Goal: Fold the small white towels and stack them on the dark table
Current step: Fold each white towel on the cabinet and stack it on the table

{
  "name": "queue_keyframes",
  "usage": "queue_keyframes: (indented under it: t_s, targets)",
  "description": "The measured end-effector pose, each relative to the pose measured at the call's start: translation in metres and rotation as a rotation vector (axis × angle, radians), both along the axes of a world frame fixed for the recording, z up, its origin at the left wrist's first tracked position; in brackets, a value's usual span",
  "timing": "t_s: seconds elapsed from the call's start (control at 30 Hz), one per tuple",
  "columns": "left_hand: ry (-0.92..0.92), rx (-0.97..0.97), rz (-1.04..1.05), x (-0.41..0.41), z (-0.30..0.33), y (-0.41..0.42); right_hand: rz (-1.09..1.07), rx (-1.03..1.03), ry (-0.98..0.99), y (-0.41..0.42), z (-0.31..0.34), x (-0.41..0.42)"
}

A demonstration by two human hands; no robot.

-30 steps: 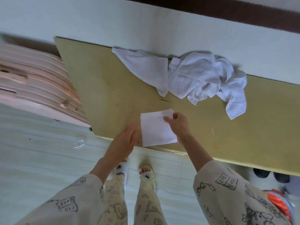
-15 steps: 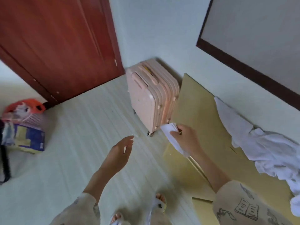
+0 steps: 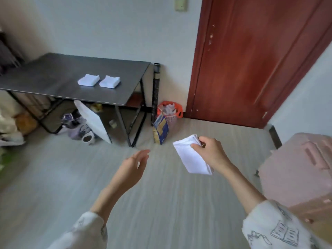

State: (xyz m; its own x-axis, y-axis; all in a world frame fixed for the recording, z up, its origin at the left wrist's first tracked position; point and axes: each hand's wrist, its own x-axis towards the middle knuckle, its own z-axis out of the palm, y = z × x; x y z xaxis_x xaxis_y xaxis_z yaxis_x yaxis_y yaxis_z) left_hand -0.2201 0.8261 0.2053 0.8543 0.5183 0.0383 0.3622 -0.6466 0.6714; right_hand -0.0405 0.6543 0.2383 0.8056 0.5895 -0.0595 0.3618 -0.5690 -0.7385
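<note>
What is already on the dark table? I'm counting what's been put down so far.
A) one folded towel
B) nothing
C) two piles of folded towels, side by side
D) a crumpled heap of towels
C: two folded white piles lie side by side on the dark table; the right hand holds another folded towel.

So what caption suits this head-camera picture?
Right hand carries a folded towel toward two towel stacks on the dark table.

Soft, even daylight is filling the room; motion blur is smearing the pale striped floor (image 3: pixel 161 203); wide-angle distortion is bending the red-brown wooden door (image 3: pixel 251 60).
</note>
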Motion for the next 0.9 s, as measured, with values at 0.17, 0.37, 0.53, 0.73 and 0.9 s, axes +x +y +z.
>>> queue_keyframes:
  t_s: [0.17, 0.37, 0.53, 0.73, 0.9]
  targets:
    - [-0.006, -0.019, 0.203, -0.066, 0.000, 0.106, 0.217, 0.014, 0.003, 0.140, 0.004, -0.036]
    - [-0.019, -0.025, 0.275, -0.070, -0.002, 0.216, 0.425, 0.002, -0.001, 0.280, 0.002, -0.039]
    - [-0.052, -0.011, 0.277, -0.035, 0.006, 0.337, 0.603, 0.000, 0.020, 0.406, 0.007, -0.015]
    - [-0.014, -0.072, 0.214, 0.008, 0.035, 0.464, 0.771, -0.047, 0.038, 0.547, 0.018, 0.008]
    - [-0.027, -0.143, 0.204, 0.035, 0.033, 0.556, 0.807, -0.065, 0.045, 0.646, 0.021, 0.029]
